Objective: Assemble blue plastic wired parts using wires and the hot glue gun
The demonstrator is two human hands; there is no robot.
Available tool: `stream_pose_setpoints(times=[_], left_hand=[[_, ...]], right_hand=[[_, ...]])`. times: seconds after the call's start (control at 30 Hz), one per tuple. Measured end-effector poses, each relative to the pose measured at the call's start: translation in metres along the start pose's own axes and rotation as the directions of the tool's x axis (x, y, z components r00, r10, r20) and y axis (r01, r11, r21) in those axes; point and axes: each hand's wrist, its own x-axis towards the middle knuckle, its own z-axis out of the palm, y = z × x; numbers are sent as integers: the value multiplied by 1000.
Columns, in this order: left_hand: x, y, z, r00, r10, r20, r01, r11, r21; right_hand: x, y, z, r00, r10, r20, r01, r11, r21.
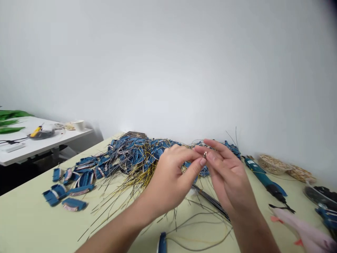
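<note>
Just above the table, a small shiny metal piece [204, 154], too small to name, sits between the fingertips of both hands. My left hand [171, 175] pinches it from the left with thumb and forefinger. From the right, the thumb and fingers of my right hand [229, 172] close on it, with another finger stretched out above. Behind the hands lies a heap of blue plastic pieces with wires [137, 151]. Dark rods or a cable bundle [210, 200] pass under my right hand. One blue piece [162, 242] with thin wires lies at the front edge of view.
Loose blue pieces [73, 204] lie left on the pale table [31, 218]. At right are a teal power tool [263, 179], tubs of small beige parts [273, 163], a dark-filled container [321, 195] and a pink item [302, 225]. A white side table [65, 138] stands left.
</note>
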Motion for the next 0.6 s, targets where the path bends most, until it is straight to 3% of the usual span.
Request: stream_pose_setpoints(times=[0.13,0.23,0.47,0.53,0.6], left_hand=[[0,-3,4,996,70,-52,-66,995,73],[1,-5,0,998,66,-18,-66,998,16],[6,-4,-5,977,-126,174,163,962,-218],[5,-7,-5,985,-116,128,134,980,-148],[-3,-14,-17,996,-52,69,50,998,35]], right_hand=[[5,3,-8,994,65,88,-68,997,29],[10,6,-12,983,104,153,-113,992,51],[12,15,-14,973,92,210,-123,983,136],[12,16,-16,973,102,206,-138,976,169],[13,16,-19,978,114,177,-148,969,198]])
